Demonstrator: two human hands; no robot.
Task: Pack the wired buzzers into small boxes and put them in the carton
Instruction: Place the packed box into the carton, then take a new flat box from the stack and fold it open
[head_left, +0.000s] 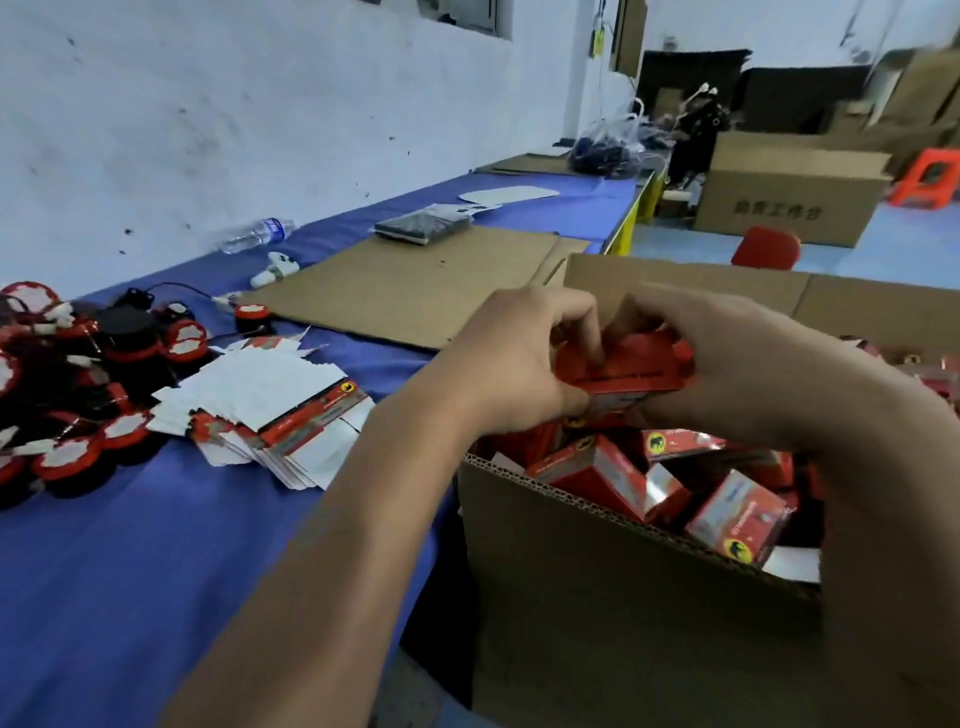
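Both hands hold one small red box (631, 366) above the open carton (597, 571). My left hand (519, 353) grips its left end, with fingers at the top flap. My right hand (727, 364) grips its right end. Whether a buzzer is inside the box is hidden. The carton stands at the table's right edge and holds several packed red boxes (613, 475). A heap of red and black wired buzzers (78, 384) lies at the far left of the blue table. Beside it is a stack of flat unfolded boxes (275, 410).
A flat cardboard sheet (410, 283) lies behind the stack. Farther back are a water bottle (257, 235), a white tool (274, 269) and a dark packet (423, 224). A large brown carton (789, 192), a red chair (766, 248) and an orange stool (927, 179) stand on the floor at right.
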